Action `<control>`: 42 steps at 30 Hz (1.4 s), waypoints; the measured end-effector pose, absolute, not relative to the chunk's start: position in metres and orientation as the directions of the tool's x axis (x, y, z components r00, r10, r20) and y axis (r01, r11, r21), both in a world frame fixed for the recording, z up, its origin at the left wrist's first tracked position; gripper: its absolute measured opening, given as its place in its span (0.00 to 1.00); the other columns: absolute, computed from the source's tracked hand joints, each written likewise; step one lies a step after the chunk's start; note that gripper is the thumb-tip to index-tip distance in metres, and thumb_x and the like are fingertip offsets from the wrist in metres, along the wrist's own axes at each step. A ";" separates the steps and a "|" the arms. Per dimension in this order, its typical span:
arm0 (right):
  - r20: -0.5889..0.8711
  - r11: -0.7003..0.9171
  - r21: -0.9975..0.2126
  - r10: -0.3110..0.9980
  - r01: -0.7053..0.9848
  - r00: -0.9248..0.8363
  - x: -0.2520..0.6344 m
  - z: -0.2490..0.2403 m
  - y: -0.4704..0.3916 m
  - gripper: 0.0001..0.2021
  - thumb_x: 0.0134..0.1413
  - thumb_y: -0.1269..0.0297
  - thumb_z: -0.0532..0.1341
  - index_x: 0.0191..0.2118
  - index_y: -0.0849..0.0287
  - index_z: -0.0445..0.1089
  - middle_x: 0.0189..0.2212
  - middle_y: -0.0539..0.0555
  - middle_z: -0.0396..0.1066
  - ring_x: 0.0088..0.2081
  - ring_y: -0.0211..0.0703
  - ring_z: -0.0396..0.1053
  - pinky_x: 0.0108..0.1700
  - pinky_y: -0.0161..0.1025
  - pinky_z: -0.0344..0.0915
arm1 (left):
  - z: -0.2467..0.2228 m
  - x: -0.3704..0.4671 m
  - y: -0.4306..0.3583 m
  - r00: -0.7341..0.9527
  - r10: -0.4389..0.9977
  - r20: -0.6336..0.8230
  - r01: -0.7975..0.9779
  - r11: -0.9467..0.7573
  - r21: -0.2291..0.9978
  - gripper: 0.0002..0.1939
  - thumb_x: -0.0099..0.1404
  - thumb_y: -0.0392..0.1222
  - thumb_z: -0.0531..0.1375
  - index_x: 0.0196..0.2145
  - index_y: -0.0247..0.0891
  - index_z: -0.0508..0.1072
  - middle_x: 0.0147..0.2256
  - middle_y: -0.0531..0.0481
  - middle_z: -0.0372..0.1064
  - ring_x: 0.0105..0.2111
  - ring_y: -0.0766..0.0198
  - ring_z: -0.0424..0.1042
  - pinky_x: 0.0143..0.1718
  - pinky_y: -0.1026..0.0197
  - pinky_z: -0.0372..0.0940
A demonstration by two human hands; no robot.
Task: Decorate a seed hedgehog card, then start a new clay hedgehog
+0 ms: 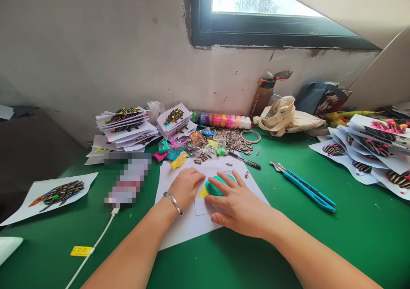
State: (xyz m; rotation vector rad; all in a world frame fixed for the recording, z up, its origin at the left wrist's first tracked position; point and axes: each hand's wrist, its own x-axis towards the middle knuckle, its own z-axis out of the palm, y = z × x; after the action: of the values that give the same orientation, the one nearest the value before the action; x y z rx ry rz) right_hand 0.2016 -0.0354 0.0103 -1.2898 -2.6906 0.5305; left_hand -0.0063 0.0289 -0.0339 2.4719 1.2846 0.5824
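On white paper [176,237] lies a smaller sheet with a flattened teal clay shape [215,186] and a yellow clay piece [203,192] against its left side. My right hand [235,201] rests over the teal clay with its fingers spread, partly hiding it. My left hand [186,186], with a silver bangle on the wrist, lies on the paper at the left, fingers bent together beside the yellow piece; whether anything is between its fingertips is hidden. Behind the hands are small clay packets [179,160] and a pile of striped seeds [235,139].
A blue utility knife [307,190] and a black pen [245,160] lie on the green table [358,237]. Stacks of decorated cards [126,129] stand left and right [371,146]. A white cable [96,246] crosses the left side. Behind stand a brown bottle [263,97] and cloth bag [282,116].
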 end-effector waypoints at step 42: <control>-0.091 0.545 -0.328 0.795 0.772 -0.600 0.192 -0.003 -0.030 0.27 0.60 0.42 0.49 0.61 0.44 0.58 0.67 0.55 0.42 0.67 0.65 0.35 0.61 0.70 0.30 | -0.032 -0.004 0.030 0.515 0.836 0.190 0.706 -0.540 0.459 0.13 0.66 0.33 0.52 0.38 0.39 0.76 0.39 0.46 0.72 0.39 0.58 0.67 0.43 0.54 0.64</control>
State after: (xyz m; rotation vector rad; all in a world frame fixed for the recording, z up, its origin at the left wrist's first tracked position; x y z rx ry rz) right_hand 0.1917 -0.0295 -0.0028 -1.3714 -2.7007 0.5206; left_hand -0.0045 0.0301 -0.0320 2.4371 1.2849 0.5638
